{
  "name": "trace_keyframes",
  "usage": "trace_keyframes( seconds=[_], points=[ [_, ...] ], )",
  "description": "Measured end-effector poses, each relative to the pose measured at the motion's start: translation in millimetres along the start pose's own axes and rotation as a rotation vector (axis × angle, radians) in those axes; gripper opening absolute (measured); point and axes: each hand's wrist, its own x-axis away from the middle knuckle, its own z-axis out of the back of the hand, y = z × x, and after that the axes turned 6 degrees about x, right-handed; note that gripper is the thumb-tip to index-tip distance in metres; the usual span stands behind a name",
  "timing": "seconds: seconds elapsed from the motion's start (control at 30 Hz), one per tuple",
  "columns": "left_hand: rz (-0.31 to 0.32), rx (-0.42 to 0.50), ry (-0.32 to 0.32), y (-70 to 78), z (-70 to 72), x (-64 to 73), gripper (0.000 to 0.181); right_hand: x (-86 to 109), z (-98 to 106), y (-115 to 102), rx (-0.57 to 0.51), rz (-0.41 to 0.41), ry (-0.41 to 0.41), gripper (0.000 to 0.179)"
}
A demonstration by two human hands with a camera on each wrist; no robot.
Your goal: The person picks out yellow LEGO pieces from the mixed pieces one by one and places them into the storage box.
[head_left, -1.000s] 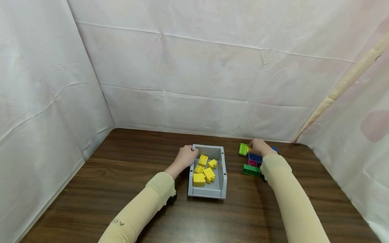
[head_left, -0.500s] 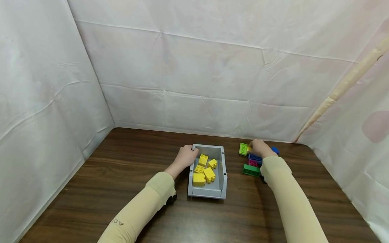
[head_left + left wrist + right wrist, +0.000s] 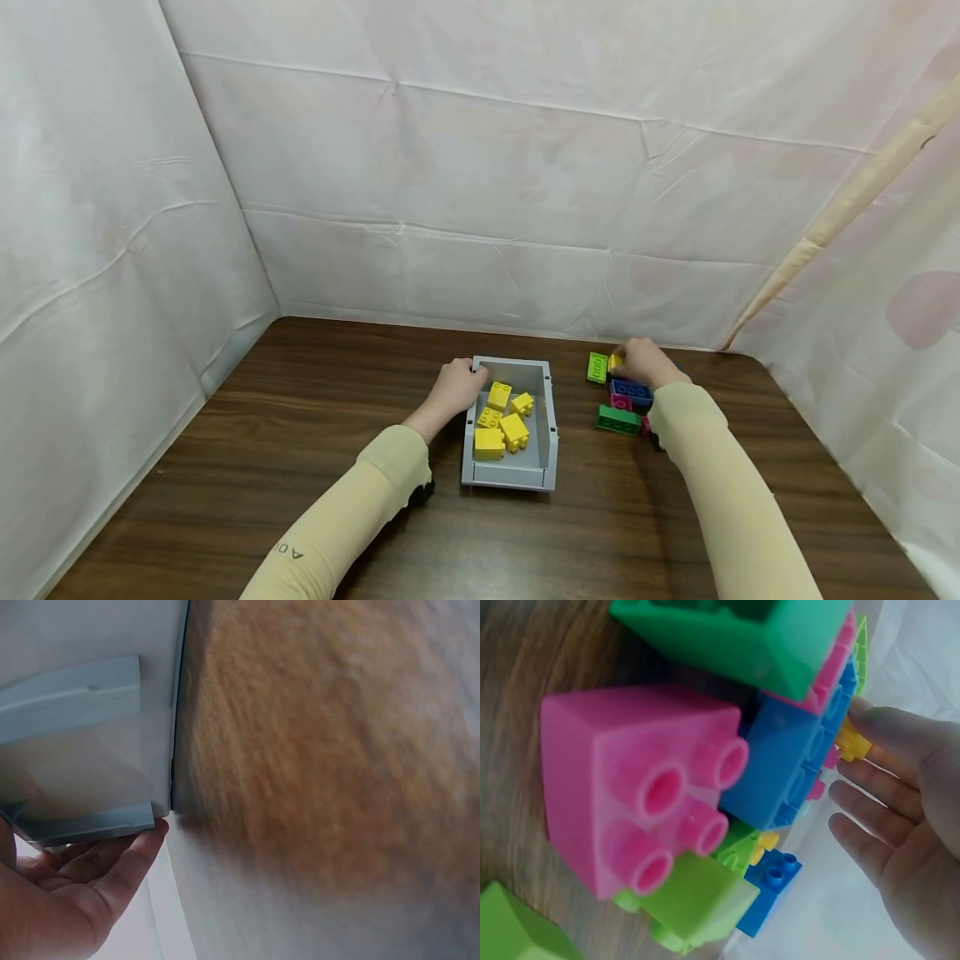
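Observation:
In the head view my left hand (image 3: 459,383) grips the back left part of the grey bin's rim (image 3: 510,477). The left wrist view shows that hand's fingers (image 3: 124,874) running along the bin's outer wall (image 3: 90,769). Several yellow bricks (image 3: 514,432) lie inside the bin. At the back right, my right hand (image 3: 647,364) pinches a yellow toy brick (image 3: 615,362) between thumb and index finger. That brick (image 3: 853,742) shows only partly in the right wrist view, and the other fingers there are spread loosely.
Beside the right hand lie a lime brick (image 3: 597,367), a dark blue brick (image 3: 630,393), a magenta brick (image 3: 621,402) and a green brick (image 3: 618,420). A pink brick (image 3: 630,772) and more lime and blue ones crowd the right wrist view. A white curtain (image 3: 450,275) borders the wooden table.
My right hand has shifted slightly up and right, uncovering more of the yellow and dark blue bricks and a pink one by the green brick. The left hand and bin stay put.

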Motion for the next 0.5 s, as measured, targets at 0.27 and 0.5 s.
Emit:
trace_keyframes(
  seconds=[0.27,0.5],
  points=[
    [-0.004,-0.006,0.001,0.1,0.8,0.0,0.051,5.5,14,-2,0.010,0.036,0.030,0.039],
    [-0.028,-0.011,0.001,-0.9,1.3,-0.8,0.044,6.0,24,-2,-0.008,0.046,0.030,0.037]
  ],
)
